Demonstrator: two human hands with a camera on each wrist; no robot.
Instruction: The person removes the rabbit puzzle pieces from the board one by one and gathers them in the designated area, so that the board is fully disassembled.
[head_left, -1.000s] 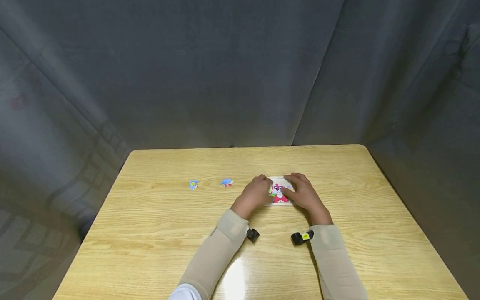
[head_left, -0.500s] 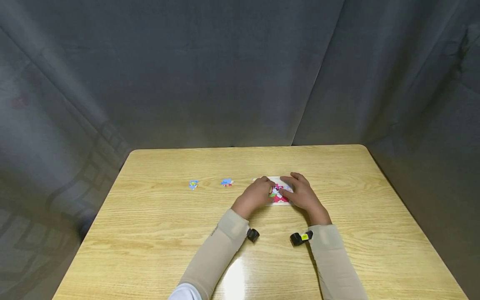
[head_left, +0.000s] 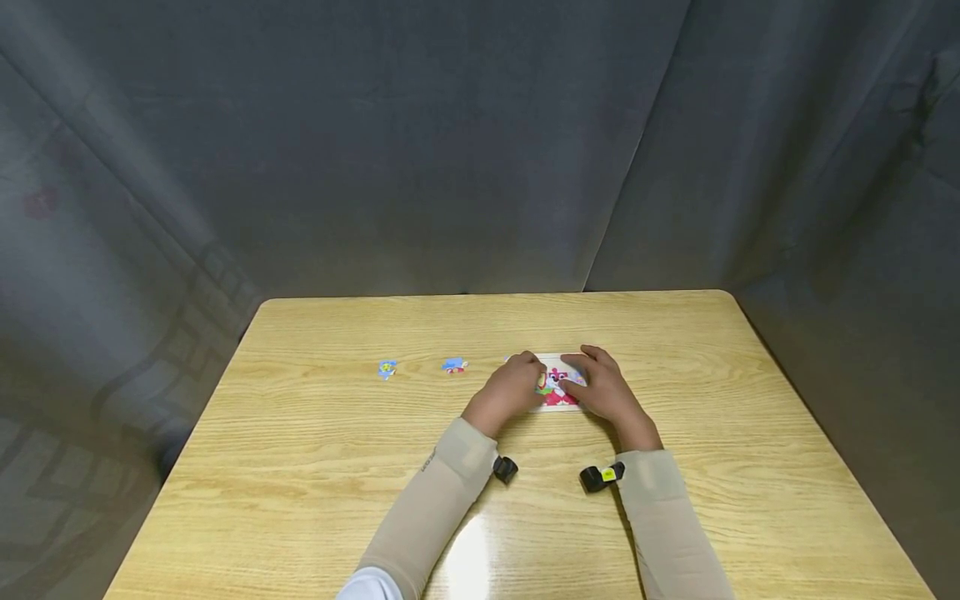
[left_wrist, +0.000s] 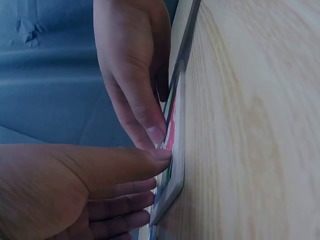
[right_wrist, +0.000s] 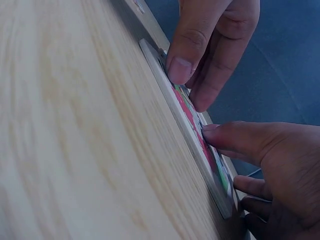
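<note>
Small framed puzzle board (head_left: 558, 392), pink and red picture, flat on the wooden table (head_left: 315, 467), no writing readable on it. Pressed from the left by left hand (head_left: 512, 390), from the right by right hand (head_left: 603, 388), fingertips down on the pieces, thumbs near touching. Left of the board: two loose blue pieces (head_left: 453, 365) (head_left: 387, 368).

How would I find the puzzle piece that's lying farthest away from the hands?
Start at the wooden table and find the puzzle board under both hands near the middle. Look left of it along the same row, where two small loose pieces lie. The far piece is the leftmost one, blue with a yellow spot, while the near piece is blue with some red.
</note>
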